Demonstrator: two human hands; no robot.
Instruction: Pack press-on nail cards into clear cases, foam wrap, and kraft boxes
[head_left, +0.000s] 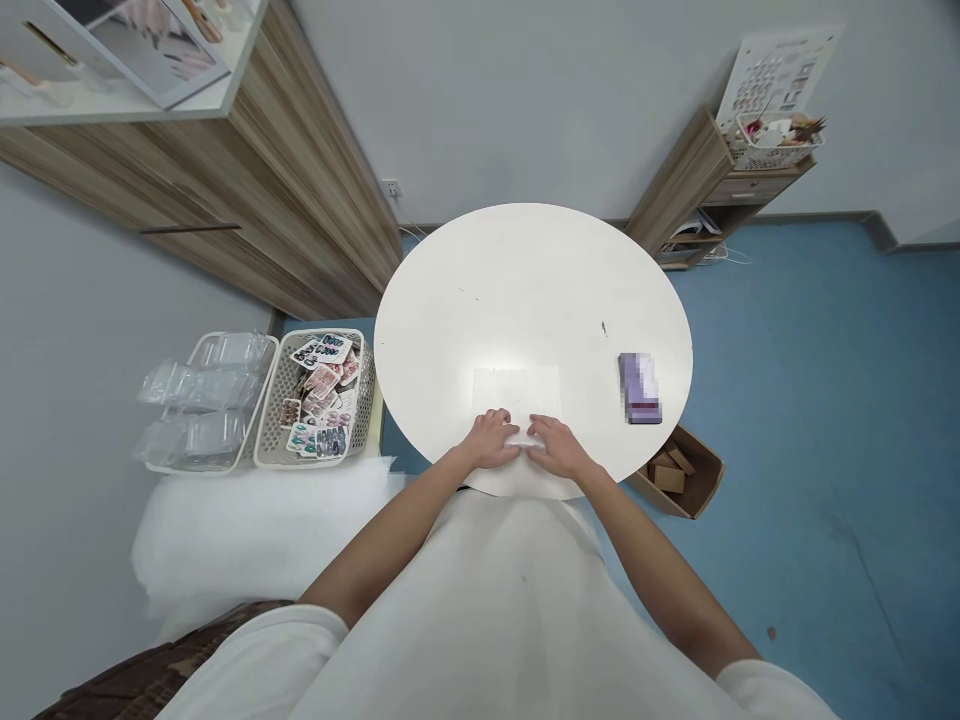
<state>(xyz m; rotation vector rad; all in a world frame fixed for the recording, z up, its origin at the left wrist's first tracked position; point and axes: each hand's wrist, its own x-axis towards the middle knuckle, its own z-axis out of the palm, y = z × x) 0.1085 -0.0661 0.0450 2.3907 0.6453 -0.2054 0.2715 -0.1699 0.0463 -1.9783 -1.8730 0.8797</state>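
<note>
A thin, whitish translucent sheet (517, 388) lies on the round white table (525, 270) near its front edge, its lower end folded into a narrow bundle. At the left end of that fold, my left hand (491, 440) has its fingers curled and closed on the sheet. Opposite it, my right hand (556, 447) grips the right end with thumb and fingers. Only a short stretch of the fold shows between the two hands. Whatever may be wrapped inside cannot be made out.
A purple pixelated box (640, 388) lies at the table's right. Left of the table are a basket of nail sets on cards (271, 420), a basket of clear packs (255, 440) and white foam wrap (247, 530). A cardboard box (705, 487) stands below right.
</note>
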